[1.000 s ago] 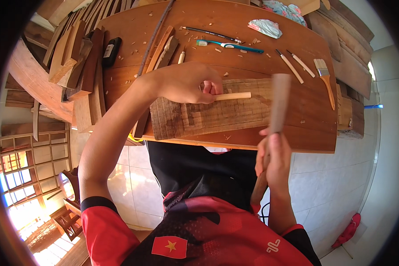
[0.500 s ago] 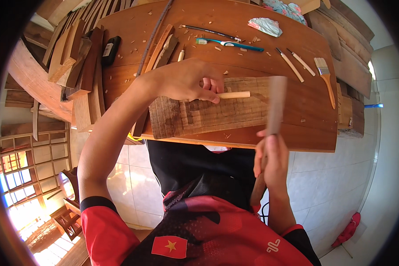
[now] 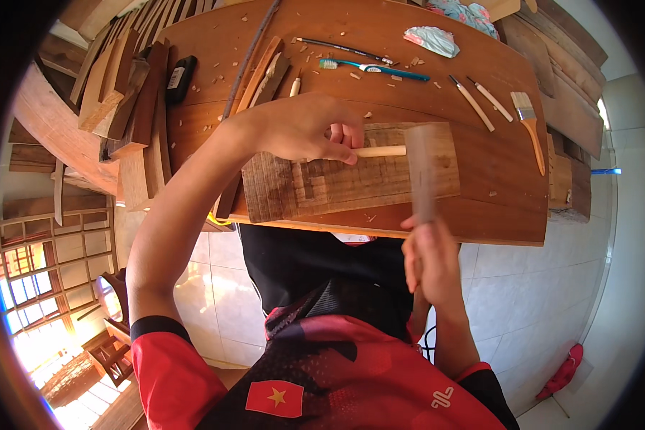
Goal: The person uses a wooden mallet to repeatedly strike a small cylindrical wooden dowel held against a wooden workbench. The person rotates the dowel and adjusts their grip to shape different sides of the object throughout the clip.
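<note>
A carved brown wooden board (image 3: 365, 183) with cut recesses lies at the table's near edge. Above it, my left hand (image 3: 312, 130) is closed around a carving chisel (image 3: 381, 151). The chisel's pale wooden handle points right, and its blade is hidden under my fingers. My right hand (image 3: 433, 258) grips a wooden bar (image 3: 423, 172), smeared by motion. The bar's upper part is at the free end of the chisel handle; whether they touch cannot be made out. Its lower end shows below my right hand.
Beyond the board lie a toothbrush (image 3: 394, 73), a pencil (image 3: 344, 49), two more carving tools (image 3: 473, 104), a paintbrush (image 3: 530, 132) and a crumpled cloth (image 3: 431, 41). Wood shavings dot the table (image 3: 494, 215). Stacked planks (image 3: 125, 107) and a black bottle (image 3: 181, 81) stand at left.
My right hand has swung the wooden bar leftward, from right of the chisel to the end of its handle. My left hand and the board keep nearly the same place.
</note>
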Action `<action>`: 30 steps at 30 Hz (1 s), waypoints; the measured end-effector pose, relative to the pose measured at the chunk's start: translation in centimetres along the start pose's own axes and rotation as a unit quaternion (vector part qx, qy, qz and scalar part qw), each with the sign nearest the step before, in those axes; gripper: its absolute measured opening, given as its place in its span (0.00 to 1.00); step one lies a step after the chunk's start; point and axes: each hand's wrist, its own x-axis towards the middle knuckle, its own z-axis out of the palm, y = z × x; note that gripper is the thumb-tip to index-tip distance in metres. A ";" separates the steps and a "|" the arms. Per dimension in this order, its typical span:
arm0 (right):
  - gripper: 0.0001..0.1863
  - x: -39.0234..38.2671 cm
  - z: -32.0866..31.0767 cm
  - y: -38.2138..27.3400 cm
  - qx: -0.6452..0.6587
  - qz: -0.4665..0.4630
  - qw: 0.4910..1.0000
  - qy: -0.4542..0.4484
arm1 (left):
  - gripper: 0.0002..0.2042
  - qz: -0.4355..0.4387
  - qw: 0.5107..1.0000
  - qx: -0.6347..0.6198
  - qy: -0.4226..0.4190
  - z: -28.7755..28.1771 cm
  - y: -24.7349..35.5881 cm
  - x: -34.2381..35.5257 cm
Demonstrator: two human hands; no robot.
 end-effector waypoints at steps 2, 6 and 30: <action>0.18 0.0 0.0 0.0 -0.023 0.017 0.999 -0.032 | 0.10 0.004 1.000 -0.004 -0.003 0.0 -0.1 0.0; 0.18 -0.1 0.0 -0.3 -0.063 0.034 0.996 -0.047 | 0.10 0.020 1.000 0.007 0.009 0.2 -0.3 0.0; 0.18 0.9 -0.4 -1.4 -0.027 0.006 0.998 -0.059 | 0.13 0.056 0.998 -0.032 0.027 0.3 -0.9 -1.1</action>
